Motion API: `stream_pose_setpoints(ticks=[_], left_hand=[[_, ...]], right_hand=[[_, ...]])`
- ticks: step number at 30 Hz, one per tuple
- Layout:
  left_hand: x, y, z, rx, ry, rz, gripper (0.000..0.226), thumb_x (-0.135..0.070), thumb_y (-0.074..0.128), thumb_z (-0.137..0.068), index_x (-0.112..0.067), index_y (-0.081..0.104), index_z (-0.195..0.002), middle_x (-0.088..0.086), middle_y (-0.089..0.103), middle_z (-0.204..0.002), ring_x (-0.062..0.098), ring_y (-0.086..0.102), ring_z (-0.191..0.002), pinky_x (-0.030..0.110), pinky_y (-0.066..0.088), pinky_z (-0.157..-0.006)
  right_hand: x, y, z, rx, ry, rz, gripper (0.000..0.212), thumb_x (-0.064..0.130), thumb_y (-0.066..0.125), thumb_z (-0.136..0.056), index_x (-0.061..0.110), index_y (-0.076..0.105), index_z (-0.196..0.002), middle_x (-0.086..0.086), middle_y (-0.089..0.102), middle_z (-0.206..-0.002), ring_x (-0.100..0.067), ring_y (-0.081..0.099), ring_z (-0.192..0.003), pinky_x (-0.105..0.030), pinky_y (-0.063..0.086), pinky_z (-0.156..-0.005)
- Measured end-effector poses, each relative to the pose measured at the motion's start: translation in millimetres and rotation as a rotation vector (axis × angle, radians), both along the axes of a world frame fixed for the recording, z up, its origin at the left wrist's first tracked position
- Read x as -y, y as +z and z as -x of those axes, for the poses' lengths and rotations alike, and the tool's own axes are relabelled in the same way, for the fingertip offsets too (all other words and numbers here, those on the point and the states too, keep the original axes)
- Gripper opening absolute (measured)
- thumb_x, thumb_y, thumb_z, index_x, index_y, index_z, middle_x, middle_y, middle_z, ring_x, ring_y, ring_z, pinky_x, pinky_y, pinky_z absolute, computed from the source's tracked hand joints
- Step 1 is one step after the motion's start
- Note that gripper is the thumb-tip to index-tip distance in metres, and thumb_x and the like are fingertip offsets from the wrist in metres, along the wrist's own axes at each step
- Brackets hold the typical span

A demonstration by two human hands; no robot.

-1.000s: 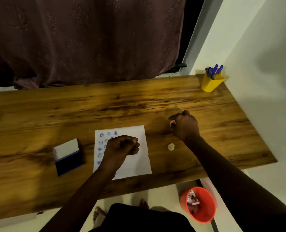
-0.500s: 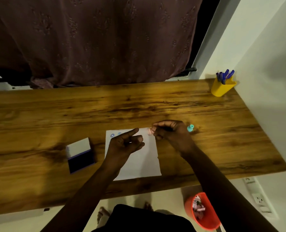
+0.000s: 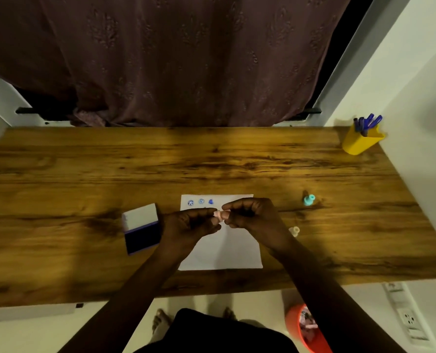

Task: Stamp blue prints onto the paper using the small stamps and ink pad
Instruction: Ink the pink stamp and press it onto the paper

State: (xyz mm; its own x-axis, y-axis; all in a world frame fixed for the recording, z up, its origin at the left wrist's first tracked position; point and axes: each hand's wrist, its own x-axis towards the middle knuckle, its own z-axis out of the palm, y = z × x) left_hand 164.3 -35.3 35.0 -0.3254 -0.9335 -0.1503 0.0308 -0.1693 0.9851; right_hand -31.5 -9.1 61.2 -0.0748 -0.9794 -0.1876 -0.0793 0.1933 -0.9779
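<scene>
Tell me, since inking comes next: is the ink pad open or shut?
Open: the ink pad has its pale lid flipped back, exposing the dark inked surface.

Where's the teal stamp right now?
In the head view the teal stamp sits on the wooden table, right of the paper and beyond the pale stamp, untouched by either hand.

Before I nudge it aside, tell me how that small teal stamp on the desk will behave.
The teal stamp looks tipped on its side on the desk, so its rounded body would probably roll, likely in a curve. It is small and plastic-looking, so probably very light and apt to skid on the smooth wood.
</scene>
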Motion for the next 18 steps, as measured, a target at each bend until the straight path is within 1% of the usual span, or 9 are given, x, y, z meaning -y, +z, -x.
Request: stream_pose_setpoints(ticks=[2,4,5,6,8,9,12,15,18], left_hand=[[-0.6,-1.6,-6.1,-0.034,-0.018,-0.017,0.046,0.001,0.074,-0.092,-0.036,0.076,-0.118,0.001,0.076,-0.126,0.021,0.074,-0.113,0.040,0.064,-0.088],[0.1,-4.6,-12.4,-0.044,-0.005,-0.052,0.042,-0.005,0.075,-0.093,-0.024,0.070,-0.130,0.003,0.076,-0.127,0.023,0.075,-0.113,0.039,0.063,-0.088],[1.0,-5.6,-16.2,-0.033,0.003,-0.072,0.040,-0.009,0.075,-0.093,-0.018,0.070,-0.131,0.004,0.077,-0.125,0.024,0.075,-0.111,0.039,0.063,-0.088],[2.4,-6.7,-20.7,-0.013,0.006,-0.090,0.034,-0.013,0.077,-0.092,-0.015,0.073,-0.126,0.005,0.079,-0.120,0.026,0.076,-0.108,0.041,0.063,-0.089],[4.6,-8.1,-31.9,0.003,0.020,-0.132,0.026,-0.022,0.079,-0.088,-0.015,0.080,-0.112,0.007,0.082,-0.111,0.028,0.078,-0.105,0.044,0.062,-0.094],[5.2,-8.2,-38.0,-0.005,0.035,-0.149,0.027,-0.025,0.080,-0.084,-0.015,0.081,-0.110,0.008,0.082,-0.110,0.029,0.078,-0.105,0.045,0.061,-0.095],[5.8,-5.0,-60.4,-0.040,0.113,-0.167,0.040,-0.033,0.081,-0.078,-0.012,0.079,-0.112,0.012,0.080,-0.113,0.030,0.077,-0.107,0.052,0.058,-0.098],[6.2,-2.7,-83.9,-0.053,0.198,-0.150,0.042,-0.040,0.081,-0.075,-0.018,0.079,-0.111,0.010,0.080,-0.113,0.029,0.076,-0.107,0.055,0.058,-0.093],[9.2,-6.1,-107.9,-0.159,0.291,-0.163,0.044,-0.036,0.085,-0.075,-0.013,0.078,-0.112,0.016,0.078,-0.115,0.034,0.074,-0.108,0.050,0.061,-0.092]], right_hand=[[2.7,-1.7,-4.3,-0.062,0.015,0.023,0.024,0.010,0.083,-0.083,0.005,0.080,-0.106,-0.009,0.080,-0.098,-0.022,0.077,-0.088,-0.029,0.064,-0.078],[5.7,-2.4,-5.9,-0.146,0.040,0.038,0.022,0.014,0.084,-0.083,0.011,0.081,-0.104,0.000,0.081,-0.100,-0.011,0.077,-0.092,-0.022,0.062,-0.079],[7.4,-2.0,-5.9,-0.169,0.054,0.047,0.022,0.016,0.085,-0.082,0.013,0.082,-0.104,0.004,0.081,-0.101,-0.006,0.076,-0.095,-0.019,0.061,-0.078],[9.0,-1.6,-5.8,-0.176,0.064,0.059,0.022,0.017,0.085,-0.082,0.013,0.082,-0.103,0.005,0.080,-0.102,-0.003,0.075,-0.097,-0.017,0.060,-0.077],[12.7,-1.3,-6.2,-0.174,0.064,0.071,0.024,0.019,0.086,-0.081,0.012,0.081,-0.103,0.004,0.080,-0.104,-0.004,0.075,-0.099,-0.020,0.062,-0.075],[14.4,-1.1,-7.4,-0.184,0.059,0.071,0.024,0.020,0.085,-0.081,0.012,0.081,-0.104,0.004,0.080,-0.105,-0.004,0.075,-0.099,-0.022,0.063,-0.074],[19.6,-2.0,-19.1,-0.257,0.065,0.068,0.026,0.025,0.085,-0.081,0.015,0.080,-0.105,0.005,0.080,-0.105,-0.002,0.074,-0.098,-0.020,0.062,-0.073],[24.1,-5.7,-38.5,-0.286,0.113,0.047,0.026,0.026,0.085,-0.082,0.022,0.079,-0.107,0.009,0.078,-0.108,-0.001,0.074,-0.097,-0.016,0.060,-0.075],[28.2,-11.2,-63.3,-0.312,0.176,0.050,0.029,0.025,0.084,-0.083,0.025,0.078,-0.111,0.012,0.077,-0.111,0.000,0.072,-0.100,-0.016,0.059,-0.083]])
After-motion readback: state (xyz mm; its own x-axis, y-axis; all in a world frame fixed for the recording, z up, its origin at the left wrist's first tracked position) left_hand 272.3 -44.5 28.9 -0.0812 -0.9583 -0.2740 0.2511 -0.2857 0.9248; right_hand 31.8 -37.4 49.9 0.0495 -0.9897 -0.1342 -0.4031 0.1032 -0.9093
